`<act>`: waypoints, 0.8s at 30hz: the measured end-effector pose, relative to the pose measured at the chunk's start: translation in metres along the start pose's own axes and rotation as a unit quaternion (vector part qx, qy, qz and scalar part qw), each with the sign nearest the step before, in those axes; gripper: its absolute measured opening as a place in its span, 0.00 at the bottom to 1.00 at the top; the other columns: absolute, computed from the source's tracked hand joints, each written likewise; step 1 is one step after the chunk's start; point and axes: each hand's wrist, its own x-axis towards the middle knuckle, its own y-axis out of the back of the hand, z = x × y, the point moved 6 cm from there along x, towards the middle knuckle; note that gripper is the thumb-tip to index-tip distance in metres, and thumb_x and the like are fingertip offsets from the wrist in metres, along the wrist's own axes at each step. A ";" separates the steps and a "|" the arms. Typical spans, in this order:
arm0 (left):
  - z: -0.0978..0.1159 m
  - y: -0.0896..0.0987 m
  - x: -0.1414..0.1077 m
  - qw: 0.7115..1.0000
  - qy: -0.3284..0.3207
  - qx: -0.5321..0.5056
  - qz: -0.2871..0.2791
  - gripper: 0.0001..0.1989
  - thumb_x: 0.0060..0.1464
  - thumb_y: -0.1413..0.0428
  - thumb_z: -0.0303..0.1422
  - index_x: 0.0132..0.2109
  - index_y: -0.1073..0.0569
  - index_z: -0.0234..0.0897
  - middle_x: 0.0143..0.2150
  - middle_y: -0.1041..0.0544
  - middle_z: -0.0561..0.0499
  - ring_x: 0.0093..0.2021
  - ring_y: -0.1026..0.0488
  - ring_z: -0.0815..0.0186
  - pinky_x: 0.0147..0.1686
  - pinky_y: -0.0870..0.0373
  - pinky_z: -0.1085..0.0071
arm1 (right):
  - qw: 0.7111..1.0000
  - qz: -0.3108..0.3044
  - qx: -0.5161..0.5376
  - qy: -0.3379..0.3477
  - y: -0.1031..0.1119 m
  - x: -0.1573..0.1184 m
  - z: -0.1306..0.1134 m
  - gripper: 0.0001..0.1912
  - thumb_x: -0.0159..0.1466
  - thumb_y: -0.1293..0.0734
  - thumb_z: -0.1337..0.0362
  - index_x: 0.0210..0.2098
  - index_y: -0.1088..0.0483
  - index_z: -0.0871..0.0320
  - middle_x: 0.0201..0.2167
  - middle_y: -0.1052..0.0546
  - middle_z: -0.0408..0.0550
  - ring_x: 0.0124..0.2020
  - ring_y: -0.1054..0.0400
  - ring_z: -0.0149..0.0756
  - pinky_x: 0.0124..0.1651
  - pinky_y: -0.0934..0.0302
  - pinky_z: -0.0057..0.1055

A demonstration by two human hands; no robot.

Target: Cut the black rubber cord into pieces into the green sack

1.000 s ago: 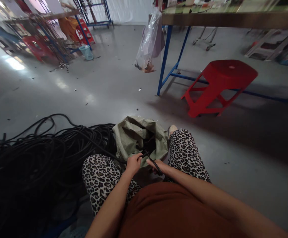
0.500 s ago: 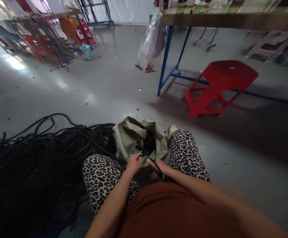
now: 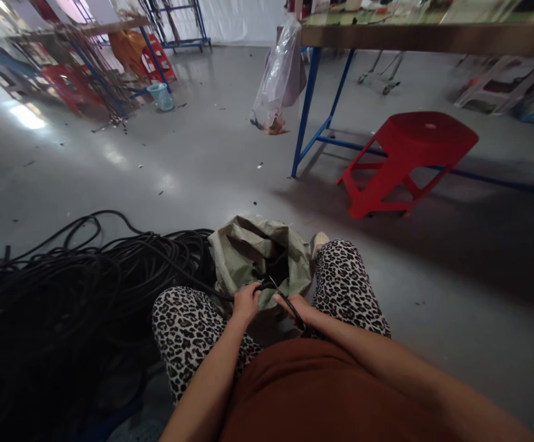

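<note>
My left hand [image 3: 247, 301] is closed around a black hose [image 3: 218, 295], whose end points over the mouth of an open green woven sack [image 3: 230, 252]. The hose runs back left, over my knee, to a large heap of coiled black hose [image 3: 156, 261]. In my right hand [image 3: 299, 307] is a pair of scissors [image 3: 290, 305] with dark handles, its thin blades pointing up and left near the hose end. Whether the blades touch the hose I cannot tell. Dark contents inside the sack are too shadowed to make out.
A red plastic stool [image 3: 409, 153] stands on the floor ahead to the right, beside a blue-legged table [image 3: 414, 38]. From the table's corner hangs a clear plastic bag [image 3: 276, 80]. Farther left are a light blue bin [image 3: 161, 97] and red chairs [image 3: 71, 86].
My right hand and the scissors have shifted slightly, and the blades look a little different in angle. The left hand has tilted slightly, still gripping the hose.
</note>
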 end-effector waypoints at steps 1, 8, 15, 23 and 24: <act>0.000 0.000 0.000 1.000 -0.001 0.005 -0.001 0.17 0.57 0.49 0.27 0.52 0.25 0.38 0.51 0.22 0.45 0.52 0.26 0.61 0.57 0.34 0.62 | 1.000 0.000 -0.002 0.000 0.000 0.000 0.000 0.31 0.62 0.41 0.38 0.19 0.36 0.59 0.13 0.35 0.44 0.12 0.39 0.30 0.15 0.43 0.24; -0.005 -0.001 0.002 1.000 0.016 0.012 -0.003 0.16 0.56 0.49 0.27 0.50 0.24 0.37 0.49 0.21 0.44 0.50 0.26 0.61 0.55 0.34 0.63 | 0.999 0.002 -0.034 0.013 0.000 0.003 0.002 0.30 0.62 0.39 0.40 0.19 0.36 0.59 0.12 0.36 0.45 0.12 0.39 0.32 0.17 0.41 0.27; -0.015 -0.003 0.006 1.000 0.026 -0.002 0.003 0.16 0.55 0.47 0.26 0.49 0.23 0.39 0.47 0.20 0.45 0.48 0.25 0.60 0.54 0.33 0.62 | 0.999 0.000 -0.048 0.025 0.001 -0.001 0.001 0.30 0.63 0.38 0.41 0.17 0.37 0.59 0.11 0.37 0.44 0.11 0.40 0.31 0.15 0.44 0.25; -0.015 -0.002 0.006 1.000 0.013 0.016 0.009 0.16 0.55 0.48 0.26 0.49 0.23 0.38 0.46 0.20 0.45 0.48 0.25 0.60 0.55 0.34 0.61 | 0.999 0.005 -0.035 0.005 0.005 -0.002 0.000 0.30 0.61 0.37 0.41 0.17 0.40 0.58 0.10 0.38 0.42 0.10 0.41 0.28 0.13 0.46 0.22; -0.015 -0.002 0.006 1.000 0.009 0.017 0.012 0.16 0.55 0.48 0.26 0.49 0.23 0.38 0.47 0.20 0.44 0.48 0.25 0.60 0.55 0.34 0.61 | 1.000 0.012 -0.022 -0.004 0.005 -0.001 0.002 0.29 0.61 0.36 0.40 0.17 0.39 0.58 0.10 0.38 0.41 0.10 0.41 0.28 0.13 0.46 0.22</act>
